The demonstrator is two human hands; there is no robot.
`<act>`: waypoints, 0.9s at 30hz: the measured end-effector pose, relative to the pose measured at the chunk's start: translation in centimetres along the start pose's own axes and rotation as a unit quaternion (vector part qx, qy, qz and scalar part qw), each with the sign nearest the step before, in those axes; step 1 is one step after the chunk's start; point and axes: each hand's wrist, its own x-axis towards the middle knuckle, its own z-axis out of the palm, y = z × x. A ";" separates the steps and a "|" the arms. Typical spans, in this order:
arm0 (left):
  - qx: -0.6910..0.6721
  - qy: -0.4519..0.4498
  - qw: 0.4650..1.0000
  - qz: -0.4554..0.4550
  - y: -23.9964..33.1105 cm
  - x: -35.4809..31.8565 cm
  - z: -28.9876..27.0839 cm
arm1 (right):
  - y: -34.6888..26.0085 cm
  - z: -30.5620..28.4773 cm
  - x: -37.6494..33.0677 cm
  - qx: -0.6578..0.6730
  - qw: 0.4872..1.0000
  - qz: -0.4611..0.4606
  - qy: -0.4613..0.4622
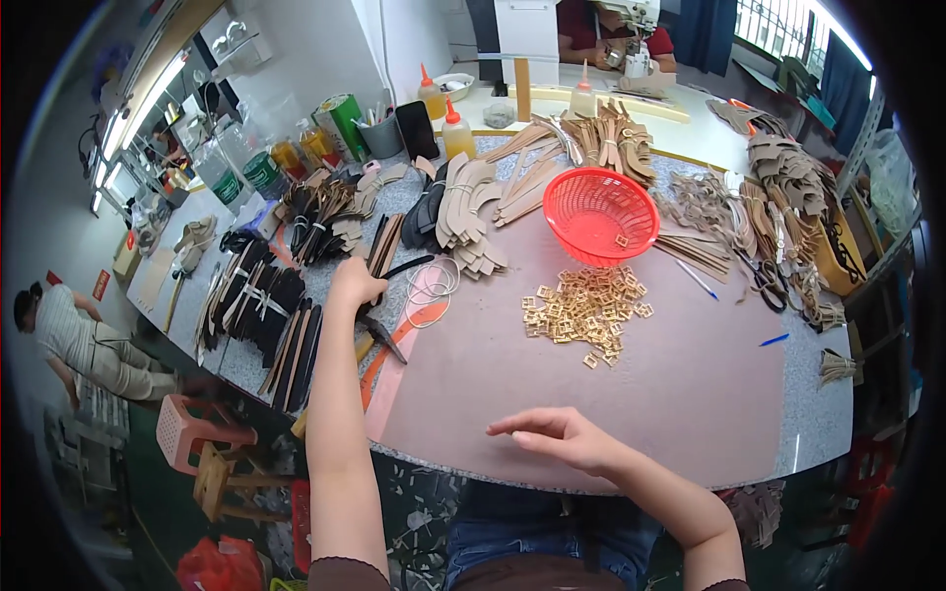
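My left hand (pixel 355 284) reaches far out to the left side of the table and rests on dark leather straps (pixel 386 246), its fingers curled down on them; whether it grips one I cannot tell. My right hand (pixel 552 433) lies flat and open on the pinkish-brown mat (pixel 611 394) near the front edge, holding nothing. A loose pile of gold metal buckles (pixel 586 310) lies on the mat beyond it, below a red plastic basket (pixel 599 215) with a buckle inside.
Bundles of tan straps (pixel 473 212) and black straps (pixel 261 300) cover the left and back. Rubber bands (pixel 432 286), glue bottles (pixel 455 128), a phone (pixel 417 128), scissors (pixel 764 281) and blue pens (pixel 775 340) lie around. A person (pixel 611 34) works at the far side; another person (pixel 84 345) crouches left.
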 end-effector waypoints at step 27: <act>-0.073 -0.130 0.862 0.485 23.6 -24.2 3.8 | 3.6 -2.0 -14.1 -0.397 0.836 -0.227 0.302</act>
